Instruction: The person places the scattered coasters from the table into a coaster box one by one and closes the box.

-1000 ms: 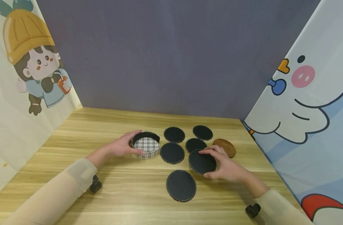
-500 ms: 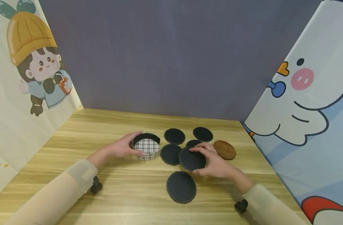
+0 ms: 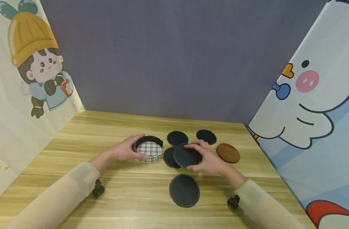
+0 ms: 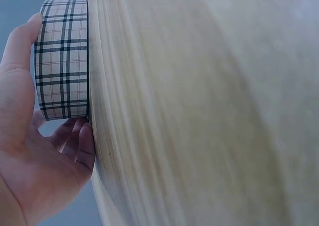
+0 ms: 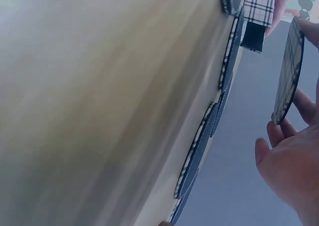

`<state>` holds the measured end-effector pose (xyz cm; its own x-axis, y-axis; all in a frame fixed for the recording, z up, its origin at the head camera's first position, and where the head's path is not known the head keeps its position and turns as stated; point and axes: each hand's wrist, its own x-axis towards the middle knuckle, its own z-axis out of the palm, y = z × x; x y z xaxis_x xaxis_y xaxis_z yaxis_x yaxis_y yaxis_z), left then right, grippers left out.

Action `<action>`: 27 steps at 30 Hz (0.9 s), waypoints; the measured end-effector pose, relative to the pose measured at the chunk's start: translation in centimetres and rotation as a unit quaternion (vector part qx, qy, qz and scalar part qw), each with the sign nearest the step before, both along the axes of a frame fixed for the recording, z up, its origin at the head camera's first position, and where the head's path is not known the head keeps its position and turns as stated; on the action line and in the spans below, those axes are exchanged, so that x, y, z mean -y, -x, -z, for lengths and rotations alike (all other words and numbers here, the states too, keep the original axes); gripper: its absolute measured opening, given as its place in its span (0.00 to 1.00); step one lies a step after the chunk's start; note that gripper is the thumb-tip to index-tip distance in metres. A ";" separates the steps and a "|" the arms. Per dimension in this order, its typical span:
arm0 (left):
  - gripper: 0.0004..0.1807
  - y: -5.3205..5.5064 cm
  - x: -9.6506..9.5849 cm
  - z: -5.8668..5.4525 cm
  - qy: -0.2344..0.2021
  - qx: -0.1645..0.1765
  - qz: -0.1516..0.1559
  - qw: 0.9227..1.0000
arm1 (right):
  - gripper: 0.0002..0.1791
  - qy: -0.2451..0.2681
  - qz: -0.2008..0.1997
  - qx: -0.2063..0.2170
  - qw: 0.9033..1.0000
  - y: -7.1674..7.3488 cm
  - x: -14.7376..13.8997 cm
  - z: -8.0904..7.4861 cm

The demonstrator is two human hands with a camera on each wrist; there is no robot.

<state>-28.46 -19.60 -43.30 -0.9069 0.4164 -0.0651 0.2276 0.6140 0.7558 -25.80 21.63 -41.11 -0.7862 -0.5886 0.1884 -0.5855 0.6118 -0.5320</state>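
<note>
My left hand (image 3: pixel 125 149) holds a round plaid coaster holder (image 3: pixel 153 159) at its left side. The holder has a black inner wall and stands on the table; the left wrist view shows the thumb along the top of its plaid side (image 4: pixel 62 61). My right hand (image 3: pixel 208 160) pinches a round black coaster (image 3: pixel 187 156) by its edges. In the right wrist view this coaster (image 5: pixel 290 71) hangs above the table, its underside plaid. In the head view it partly covers another black coaster (image 3: pixel 169 158) lying just right of the holder.
More black coasters lie flat: one behind (image 3: pixel 177 138), one at the back right (image 3: pixel 206 136), one in front (image 3: pixel 184 190). A brown oval piece (image 3: pixel 228 153) lies to the right. A grey wall (image 3: pixel 163 63) closes the back of the table (image 3: pixel 120 200).
My right hand has carried the coaster leftward from the right-hand group, over the coaster nearest the holder. The left hand and holder have stayed in place.
</note>
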 end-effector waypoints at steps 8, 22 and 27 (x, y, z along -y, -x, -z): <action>0.67 0.1 0.1 0.2 -0.006 0.006 -0.004 1.000 | 0.44 0.007 0.007 0.031 0.999 1.3 2.1 -0.7; 0.67 0.0 0.2 0.3 -0.004 0.006 -0.003 1.000 | 0.44 -0.002 0.006 0.060 0.998 3.4 5.3 -1.0; 0.67 0.0 0.3 0.2 -0.006 -0.004 -0.001 1.000 | 0.44 -0.012 0.004 0.055 0.998 3.9 6.5 -1.0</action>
